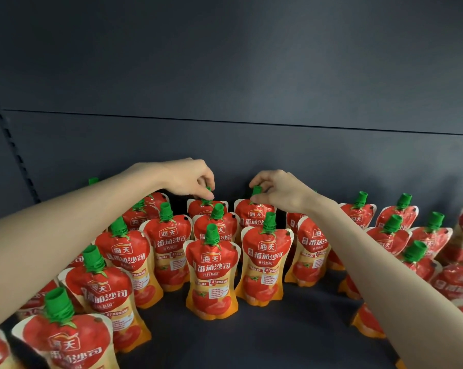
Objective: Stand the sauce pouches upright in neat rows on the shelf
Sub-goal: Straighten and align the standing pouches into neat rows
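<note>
Several red and orange sauce pouches with green caps stand upright in rows on the dark shelf (291, 328). My left hand (187, 179) reaches to the back row and pinches the green cap of a rear pouch (198, 207). My right hand (281, 190) pinches the green cap of the neighbouring rear pouch (254, 214), just to the right. In front of them stand a centre pouch (211, 275) and another (265, 259) beside it. Both forearms cross over pouches at the sides and hide parts of them.
The shelf's dark back panel (251, 89) rises right behind the rear row. A slotted upright (14, 147) runs down the left side. More pouches crowd the left (65, 339) and right (435, 235) ends. Bare shelf floor lies at the front centre.
</note>
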`<state>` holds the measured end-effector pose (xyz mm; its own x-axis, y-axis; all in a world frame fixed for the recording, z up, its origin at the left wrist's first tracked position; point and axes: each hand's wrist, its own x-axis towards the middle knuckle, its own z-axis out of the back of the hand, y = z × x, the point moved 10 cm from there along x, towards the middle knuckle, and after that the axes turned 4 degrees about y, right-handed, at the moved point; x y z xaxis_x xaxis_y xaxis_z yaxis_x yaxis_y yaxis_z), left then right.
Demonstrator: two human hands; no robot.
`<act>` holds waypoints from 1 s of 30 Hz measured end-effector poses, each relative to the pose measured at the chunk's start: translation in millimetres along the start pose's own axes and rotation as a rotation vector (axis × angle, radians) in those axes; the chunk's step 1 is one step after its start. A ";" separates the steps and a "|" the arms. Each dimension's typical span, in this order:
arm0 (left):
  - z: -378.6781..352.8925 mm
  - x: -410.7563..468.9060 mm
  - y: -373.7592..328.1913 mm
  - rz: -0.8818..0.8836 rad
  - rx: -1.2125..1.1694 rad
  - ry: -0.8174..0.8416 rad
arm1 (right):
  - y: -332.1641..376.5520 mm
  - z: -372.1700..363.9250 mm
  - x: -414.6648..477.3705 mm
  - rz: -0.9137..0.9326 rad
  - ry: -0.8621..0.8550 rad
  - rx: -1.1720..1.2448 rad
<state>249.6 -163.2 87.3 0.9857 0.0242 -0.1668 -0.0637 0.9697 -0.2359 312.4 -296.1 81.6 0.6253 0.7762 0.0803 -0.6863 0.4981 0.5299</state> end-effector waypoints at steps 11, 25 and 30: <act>13.1 -6.1 -2.3 -0.017 -0.055 -0.073 | 6.1 8.5 -7.4 0.018 -0.065 -0.005; -7.6 -56.0 33.7 0.072 -0.051 0.155 | 75.1 -31.8 -5.8 0.163 0.172 0.027; -0.9 -58.4 25.7 0.006 0.022 0.092 | 79.6 -40.3 -3.9 0.132 0.249 -0.028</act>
<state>190.2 -139.9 90.1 0.9668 0.0082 -0.2554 -0.0648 0.9747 -0.2140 240.4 -243.9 89.5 0.4215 0.9046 -0.0643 -0.7680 0.3937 0.5051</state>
